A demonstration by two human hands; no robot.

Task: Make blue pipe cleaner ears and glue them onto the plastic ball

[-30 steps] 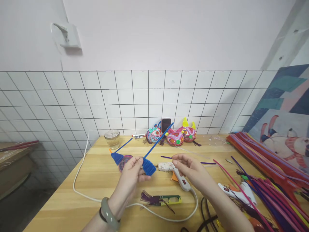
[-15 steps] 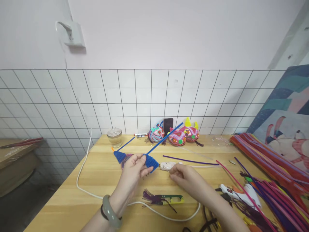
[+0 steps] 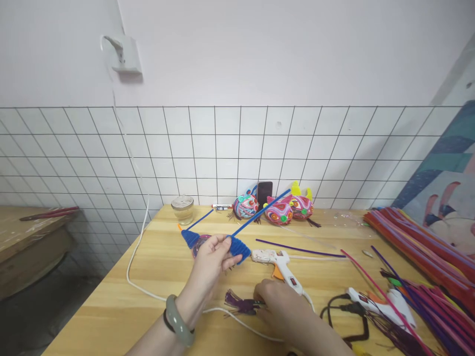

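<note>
Beyond the right hand point(image 3: 278, 302), the left hand point(image 3: 211, 257) pinches blue chenille point(image 3: 241, 250).

Vivid blue colours the ridged piece point(image 3: 241, 250) mid-frame, white the glue gun point(image 3: 284, 269) right of centre; pink swirls wrap the ornaments point(image 3: 279, 210) above, black lines grid white tiles point(image 3: 227, 146)!

No legible lettering, labels or numbers, the dark marks on the white marker point(image 3: 222, 207) too small for reading
</note>
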